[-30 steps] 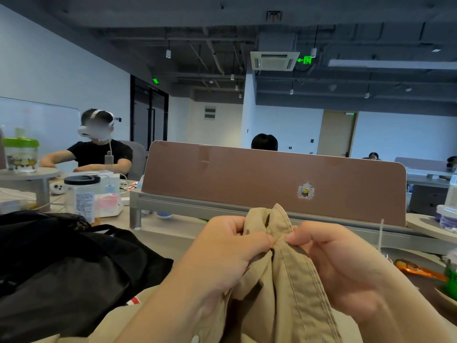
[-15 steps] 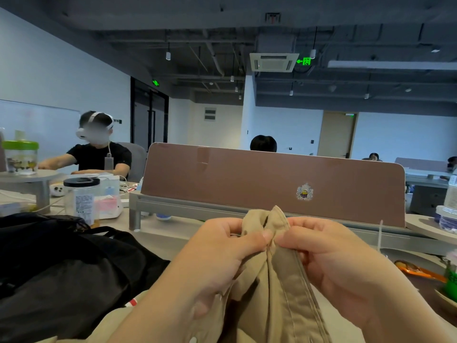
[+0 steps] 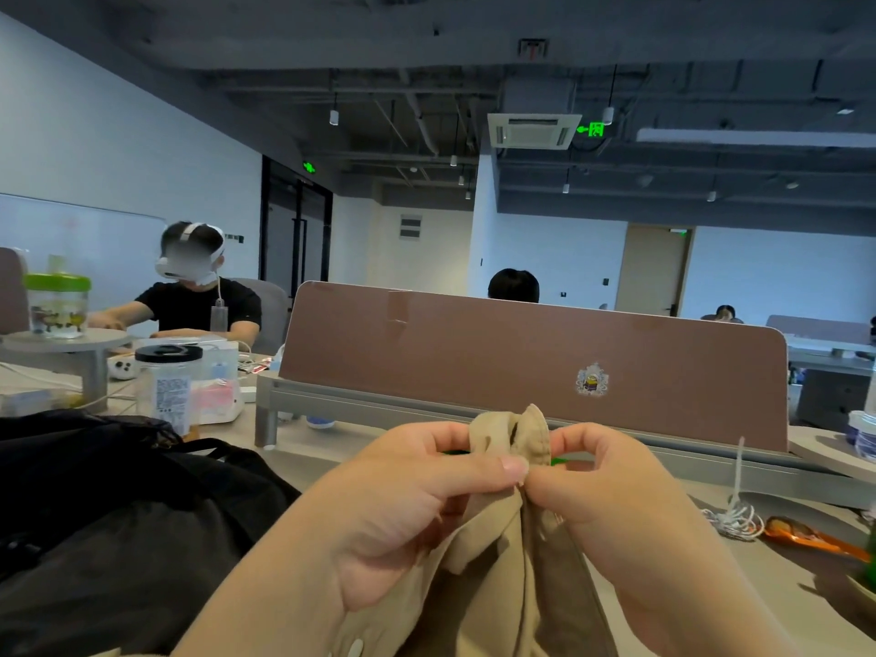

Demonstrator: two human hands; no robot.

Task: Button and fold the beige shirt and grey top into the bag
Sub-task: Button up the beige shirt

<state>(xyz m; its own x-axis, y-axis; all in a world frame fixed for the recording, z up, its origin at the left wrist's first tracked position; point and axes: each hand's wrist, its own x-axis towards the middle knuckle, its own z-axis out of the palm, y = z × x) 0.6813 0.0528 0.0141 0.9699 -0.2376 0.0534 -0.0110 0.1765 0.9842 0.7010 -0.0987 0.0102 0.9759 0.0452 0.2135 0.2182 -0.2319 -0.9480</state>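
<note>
**Beige shirt (image 3: pixel 502 576) pinched at its top edge, buttoning in hand**

You hold the shirt up in front of you, above the desk (image 3: pixel 332 448), with its top edge bunched between both hands. Your left hand (image 3: pixel 403 505) pinches one side of the front. Your right hand (image 3: pixel 611 505) pinches the facing side, and the two thumb tips touch. A white button (image 3: pixel 354 649) shows lower down the front. This looks like the buttoning step, with folding not yet begun. Your thumbs hide whether a button is through its hole. The next move calls for a small, firm push at the pinch. A black bag (image 3: pixel 118 514) lies near on your left. No grey top is in view. A brown divider (image 3: pixel 521 362) stands behind.
</note>
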